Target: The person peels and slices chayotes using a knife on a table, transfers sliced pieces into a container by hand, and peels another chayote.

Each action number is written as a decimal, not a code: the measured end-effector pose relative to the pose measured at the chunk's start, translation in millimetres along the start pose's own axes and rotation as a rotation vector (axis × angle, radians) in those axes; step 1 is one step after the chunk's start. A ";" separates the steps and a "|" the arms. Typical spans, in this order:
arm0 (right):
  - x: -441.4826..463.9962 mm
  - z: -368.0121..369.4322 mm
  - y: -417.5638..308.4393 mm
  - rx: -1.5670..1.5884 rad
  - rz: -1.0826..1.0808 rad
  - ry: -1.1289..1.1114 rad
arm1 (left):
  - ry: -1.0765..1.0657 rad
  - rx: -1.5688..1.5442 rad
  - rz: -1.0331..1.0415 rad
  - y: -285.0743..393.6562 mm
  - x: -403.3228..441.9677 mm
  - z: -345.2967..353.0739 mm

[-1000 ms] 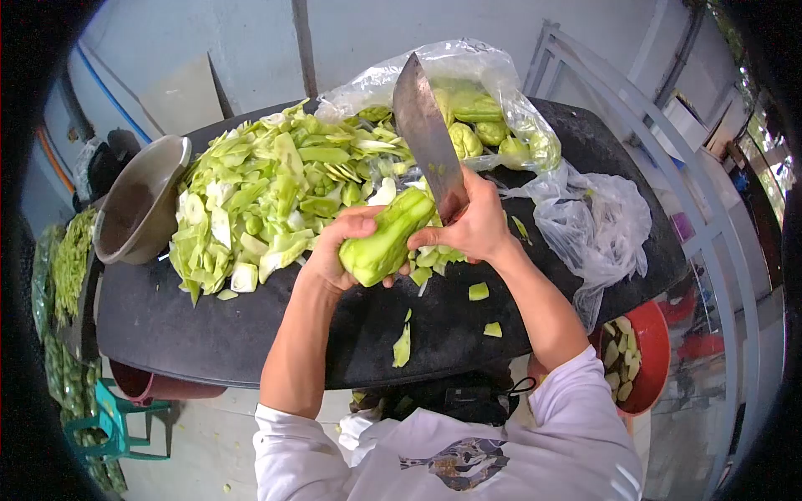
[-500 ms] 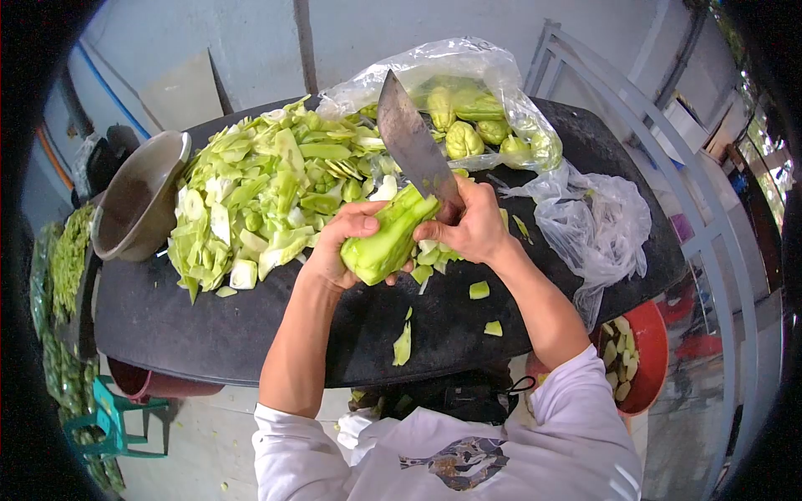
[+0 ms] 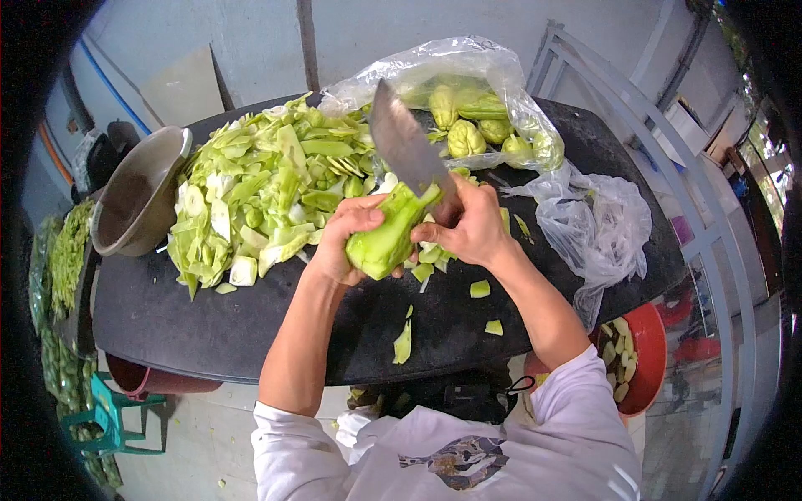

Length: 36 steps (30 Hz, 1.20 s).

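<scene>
My left hand [image 3: 351, 238] is closed around a pale green chayote [image 3: 386, 238], its skin partly cut away. In my right hand [image 3: 472, 221] is a broad-bladed knife [image 3: 405, 138], tip pointing up and away. The blade's lower edge meets the chayote's upper end, where a strip of peel [image 3: 429, 194] stands out from the flesh. My right thumb rests near the chayote's side. The knife's handle is hidden in my fist. Just beyond my left hand lies a large heap of green peelings [image 3: 251, 200].
A clear plastic bag [image 3: 501, 63] holds several whole chayotes [image 3: 465, 139] at the back of the black table [image 3: 242, 334]. Crumpled plastic [image 3: 597, 225] lies to the right. A basin [image 3: 138, 200] leans at the left; a red tub [image 3: 647, 359] with cut pieces stands below, right.
The knife has shifted slightly left and down along the chayote, and a strip of peel now sticks out at its top. The chayote has turned a little in my left hand.
</scene>
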State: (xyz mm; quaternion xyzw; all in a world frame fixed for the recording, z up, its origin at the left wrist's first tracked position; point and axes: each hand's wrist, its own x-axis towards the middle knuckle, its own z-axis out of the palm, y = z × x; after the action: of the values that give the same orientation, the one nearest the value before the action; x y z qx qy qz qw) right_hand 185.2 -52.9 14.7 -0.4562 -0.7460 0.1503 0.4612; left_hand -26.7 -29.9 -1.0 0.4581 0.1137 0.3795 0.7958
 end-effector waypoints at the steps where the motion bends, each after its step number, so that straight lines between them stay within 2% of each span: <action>1: -0.8 1.9 -1.3 -0.013 0.041 -0.031 | 0.004 -0.016 0.017 -0.2 0.3 0.5; 3: -1.8 2.8 -2.8 -0.025 0.084 -0.062 | 0.009 -0.032 0.032 0.2 0.1 0.9; 9: -1.0 3.2 -10.1 -0.067 -0.049 -0.017 | 0.100 -0.024 -0.020 -2.7 1.1 -2.2; 12: -1.6 3.3 -14.7 -0.032 -0.037 -0.036 | 0.096 -0.013 0.014 -5.8 1.8 -4.0; 14: -3.1 3.5 -13.6 -0.038 0.083 -0.129 | 0.118 -0.021 0.036 -7.8 3.3 -5.7; 19: -4.3 8.5 -9.1 0.029 0.081 -0.158 | 0.083 -0.029 0.041 -7.5 3.4 -8.5; 21: -5.0 9.4 -8.9 0.045 0.064 -0.153 | 0.184 -0.023 0.104 -11.7 6.0 -4.0; 26: -7.3 13.9 -6.6 0.024 -0.002 -0.107 | 0.207 -0.017 0.125 -8.6 4.6 4.1; 30: -6.9 15.0 -10.1 0.042 0.072 -0.190 | 0.218 -0.006 0.159 -8.1 3.6 4.3; 32: -7.5 17.5 -8.7 0.042 -0.014 -0.117 | 0.224 -0.026 0.155 -7.2 4.1 9.0; 36: -7.4 17.4 -9.5 -0.035 -0.041 -0.107 | 0.246 -0.069 0.158 -11.8 6.2 4.6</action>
State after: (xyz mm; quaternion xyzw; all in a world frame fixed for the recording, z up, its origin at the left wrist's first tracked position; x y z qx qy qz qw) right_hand 166.8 -60.7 7.6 -0.4401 -0.7812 0.1520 0.4158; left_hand -14.1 -32.0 -7.1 0.3880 0.1608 0.4981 0.7587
